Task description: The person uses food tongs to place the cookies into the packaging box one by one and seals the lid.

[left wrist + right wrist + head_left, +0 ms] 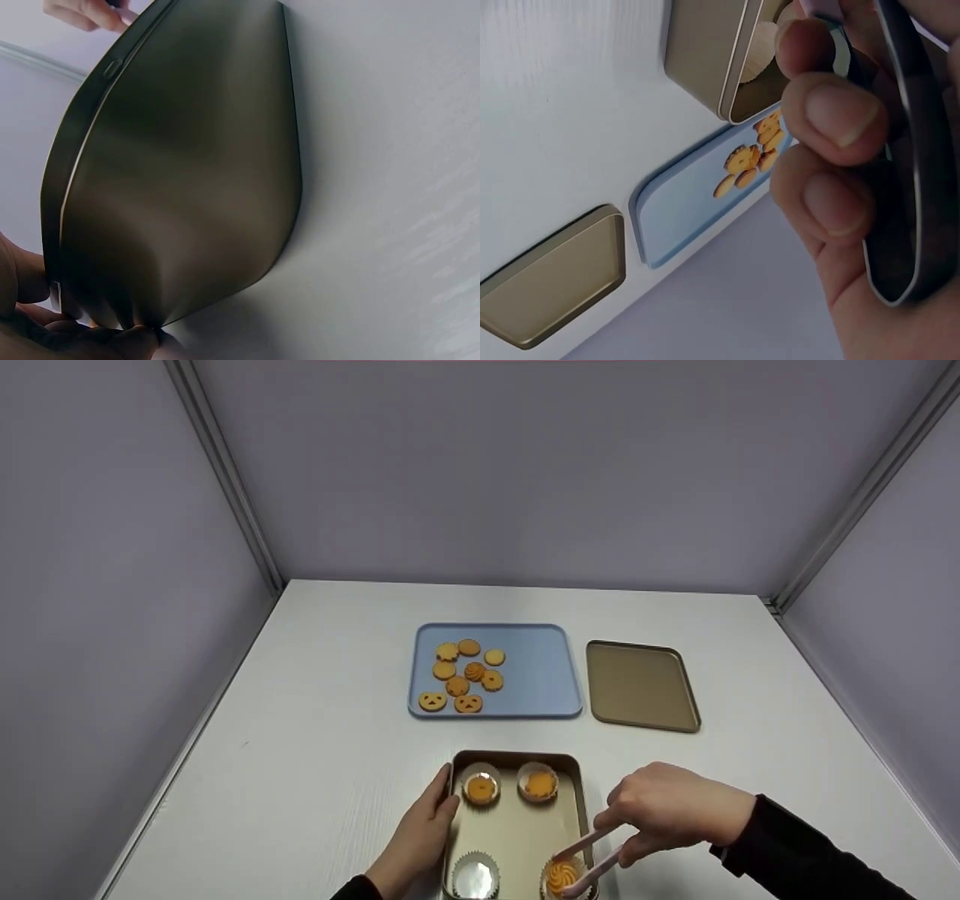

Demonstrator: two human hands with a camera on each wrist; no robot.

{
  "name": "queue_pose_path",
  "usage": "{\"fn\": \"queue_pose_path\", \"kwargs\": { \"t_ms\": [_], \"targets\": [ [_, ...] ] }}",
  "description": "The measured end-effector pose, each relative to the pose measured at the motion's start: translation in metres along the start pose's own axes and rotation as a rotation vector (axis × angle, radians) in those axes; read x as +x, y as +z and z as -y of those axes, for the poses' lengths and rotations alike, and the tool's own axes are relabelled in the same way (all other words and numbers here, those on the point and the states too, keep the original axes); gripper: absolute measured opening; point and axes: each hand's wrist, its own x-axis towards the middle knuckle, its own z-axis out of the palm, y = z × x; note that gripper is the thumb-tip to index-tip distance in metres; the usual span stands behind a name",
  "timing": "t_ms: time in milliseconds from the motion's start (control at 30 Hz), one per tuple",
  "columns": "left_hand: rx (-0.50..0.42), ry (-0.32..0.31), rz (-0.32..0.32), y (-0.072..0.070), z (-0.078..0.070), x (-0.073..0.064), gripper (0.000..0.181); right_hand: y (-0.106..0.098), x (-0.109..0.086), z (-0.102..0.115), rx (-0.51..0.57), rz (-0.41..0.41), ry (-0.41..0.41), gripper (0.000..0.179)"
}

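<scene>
beyond tin [514, 830]: blue tray [536, 671], gold tray [641, 686]; left hand [421, 829] grips tin, right hand [667, 808] grips tongs [594, 875].

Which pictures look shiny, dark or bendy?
Head view: the empty baking cup gleams with bright glare; left wrist view: the tin looks dim, its rim seems bowed, and a soft shadow falls on the white tabletop; right wrist view: the close-up tongs look dark.

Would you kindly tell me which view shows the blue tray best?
The head view: it shows the blue tray whole, all corners visible. The right wrist view shows only part, the tin and fingers blocking the rest; the left wrist view does not show it.
</scene>
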Motion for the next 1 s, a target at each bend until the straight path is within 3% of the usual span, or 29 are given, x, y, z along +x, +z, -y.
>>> {"fn": "queue_pose_path", "kwargs": {
  "t_ms": [367,700,1000],
  "targets": [
    [-0.018,-0.017,0.001,0.0,0.0,0.0,0.059,0.001,0.014,0.012,-0.143,0.019,0.042,0.03],
    [0.013,0.013,-0.001,0.0,0.003,-0.001,0.059,0.003,0.019,0.014,-0.267,0.003,0.104,0.036],
    [-0.003,-0.006,0.004,-0.001,0.002,-0.001,0.06,0.008,0.019,0.012,-0.267,-0.023,0.11,0.038]
  ]
}}
